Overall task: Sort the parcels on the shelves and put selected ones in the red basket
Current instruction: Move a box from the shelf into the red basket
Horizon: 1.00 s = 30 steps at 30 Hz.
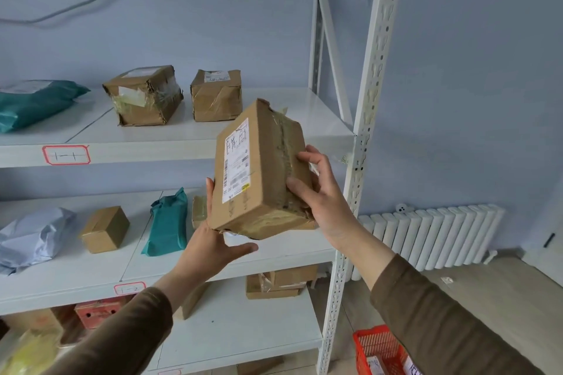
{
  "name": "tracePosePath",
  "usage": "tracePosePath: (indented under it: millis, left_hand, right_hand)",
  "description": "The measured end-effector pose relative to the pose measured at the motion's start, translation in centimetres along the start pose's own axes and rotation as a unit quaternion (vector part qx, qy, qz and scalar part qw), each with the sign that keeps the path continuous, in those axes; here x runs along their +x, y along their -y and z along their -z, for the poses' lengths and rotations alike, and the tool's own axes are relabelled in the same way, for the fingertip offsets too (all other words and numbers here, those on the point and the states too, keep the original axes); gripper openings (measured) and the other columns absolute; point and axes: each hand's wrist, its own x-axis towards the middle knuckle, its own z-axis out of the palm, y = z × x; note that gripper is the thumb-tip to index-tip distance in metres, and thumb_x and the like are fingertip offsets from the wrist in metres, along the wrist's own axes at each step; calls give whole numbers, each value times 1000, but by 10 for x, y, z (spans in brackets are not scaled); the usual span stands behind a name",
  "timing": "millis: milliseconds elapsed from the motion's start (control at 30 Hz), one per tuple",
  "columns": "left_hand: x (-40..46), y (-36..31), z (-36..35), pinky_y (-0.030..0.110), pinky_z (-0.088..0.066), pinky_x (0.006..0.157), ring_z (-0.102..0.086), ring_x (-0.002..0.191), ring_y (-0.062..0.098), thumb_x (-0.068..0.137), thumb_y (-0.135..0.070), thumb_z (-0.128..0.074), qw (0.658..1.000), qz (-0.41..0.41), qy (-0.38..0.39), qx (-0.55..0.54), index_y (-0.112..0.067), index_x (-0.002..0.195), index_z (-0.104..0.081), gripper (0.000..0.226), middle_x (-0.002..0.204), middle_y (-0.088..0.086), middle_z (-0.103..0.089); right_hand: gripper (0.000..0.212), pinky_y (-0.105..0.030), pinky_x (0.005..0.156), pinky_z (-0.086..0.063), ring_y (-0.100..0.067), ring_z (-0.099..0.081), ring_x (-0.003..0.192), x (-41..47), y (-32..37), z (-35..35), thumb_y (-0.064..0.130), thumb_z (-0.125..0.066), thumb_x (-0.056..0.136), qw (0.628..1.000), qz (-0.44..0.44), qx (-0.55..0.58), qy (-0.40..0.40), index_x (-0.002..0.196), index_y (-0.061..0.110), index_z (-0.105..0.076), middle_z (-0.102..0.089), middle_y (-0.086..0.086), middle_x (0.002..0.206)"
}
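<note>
Left hand (213, 248): under the lower corner of the cardboard parcel (259, 170), fingers curled up its left side, gripping. Right hand (320, 192): clasping the parcel's taped right edge. Parcel: held tilted in the air in front of the shelves (274, 138), white label facing the camera. Top shelf: two taped brown boxes (143, 96), teal mailer (33, 103). Middle shelf: grey bag (33, 237), small box (105, 228), teal packet (167, 222). Floor, lower right: red basket (377, 347), with items inside.
</note>
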Motion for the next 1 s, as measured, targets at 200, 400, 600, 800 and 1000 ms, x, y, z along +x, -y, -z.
tracePosePath:
  millis: [200,400,600,800,1000]
  left_hand:
    - [-8,-37,12,15,-27,117,-28,150,-7,72,-79,-67,989,-74,29,-126,-40,156,29,134,164,-38,-11]
    - [1,-46,5,45,-32,123,-37,140,-17,88,-82,-39,987,-74,-8,-143,-54,154,21,94,155,-49,-20]
    - [21,-52,3,53,-39,119,-47,143,6,94,-70,-43,984,-61,-39,-164,-57,155,16,86,158,-40,-27]
    - [39,-49,-3,42,-42,117,-48,140,3,95,-61,-45,981,-52,-38,-181,-55,155,4,78,158,-33,-34]
    - [59,-44,4,51,-48,112,-55,132,6,91,-54,-62,970,-4,-15,-241,-46,145,-28,64,144,-22,-52]
  right_hand:
    - [36,-38,90,-53,-17,-68,116,-1,-13,22,25,-54,106,996,-92,14,-14,140,37,-59,-71,-1,130]
    - [40,-54,115,-44,-20,-60,133,4,-23,19,30,-45,109,991,-124,43,-29,146,40,-54,-67,3,139]
    - [40,-49,113,-45,-18,-62,130,18,-18,20,40,-39,109,988,-140,42,-43,145,38,-56,-69,5,136]
    - [55,-46,102,-51,-27,-66,124,26,-12,27,65,-41,101,982,-158,86,-61,133,28,-66,-73,-6,127]
    - [76,-43,88,-57,-24,-68,116,34,-17,34,56,-79,72,984,-173,14,-45,135,31,-44,-72,-4,126]
